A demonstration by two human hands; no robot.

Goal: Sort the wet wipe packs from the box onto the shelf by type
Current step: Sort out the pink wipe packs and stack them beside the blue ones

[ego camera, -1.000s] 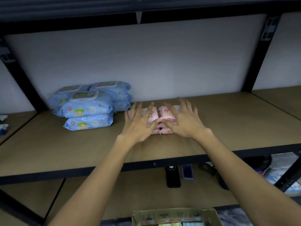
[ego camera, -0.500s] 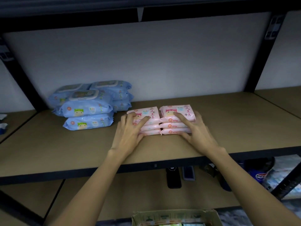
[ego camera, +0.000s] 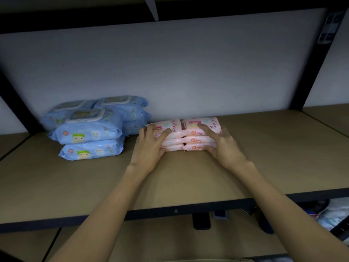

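Two side-by-side stacks of pink wet wipe packs (ego camera: 198, 137) rest on the brown shelf board (ego camera: 273, 154), near its middle. My left hand (ego camera: 151, 146) lies against the left stack, fingers spread over its top and front. My right hand (ego camera: 222, 146) presses the right stack the same way, fingers apart. Neither hand lifts a pack. To the left, several blue wet wipe packs (ego camera: 90, 133) with white lids are piled in stacks against the back wall. The box is out of view.
Black metal uprights (ego camera: 309, 76) frame the bay, and a black rail (ego camera: 175, 210) edges the shelf front. A lower shelf board (ego camera: 170, 242) lies beneath. Dark objects and a bag (ego camera: 334, 214) sit below at right. Bare board stretches right of the pink stacks.
Both hands slid back from on top of the pink stacks to their front and sides, squaring them. The view tilted up a little, so the box at the bottom dropped out of sight.
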